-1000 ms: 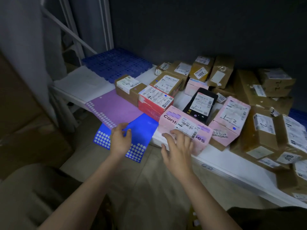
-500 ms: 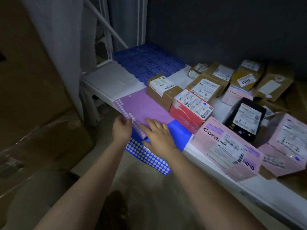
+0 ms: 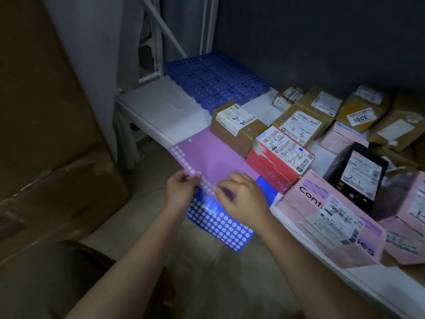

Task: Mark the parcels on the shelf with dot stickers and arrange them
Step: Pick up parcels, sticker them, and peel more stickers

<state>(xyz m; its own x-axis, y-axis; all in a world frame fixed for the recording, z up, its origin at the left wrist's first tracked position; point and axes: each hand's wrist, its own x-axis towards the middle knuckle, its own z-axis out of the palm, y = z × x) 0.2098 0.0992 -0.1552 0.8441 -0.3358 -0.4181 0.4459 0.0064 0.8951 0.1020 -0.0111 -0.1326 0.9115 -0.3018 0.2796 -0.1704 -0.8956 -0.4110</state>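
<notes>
Fingertips of the right hand (image 3: 242, 199) pinching a dot, while the left hand (image 3: 181, 188) grips the purple sticker sheet (image 3: 213, 157), may tear it.

White shelf (image 3: 161, 111) running from 10 o'clock down to 4 o'clock. Blue perforated mat (image 3: 216, 81) lying at its far end, 12 o'clock. Purple sticker sheet (image 3: 218, 157) flat on the board at centre, overhanging the front edge, blue sticker sheet (image 3: 220, 222) beneath it at 6 o'clock. Brown box (image 3: 234, 127), red box (image 3: 276, 162) and long pink box (image 3: 328, 217) lined along the front toward 3 o'clock; more cardboard parcels (image 3: 322, 104) crowded behind at 2 o'clock.
</notes>
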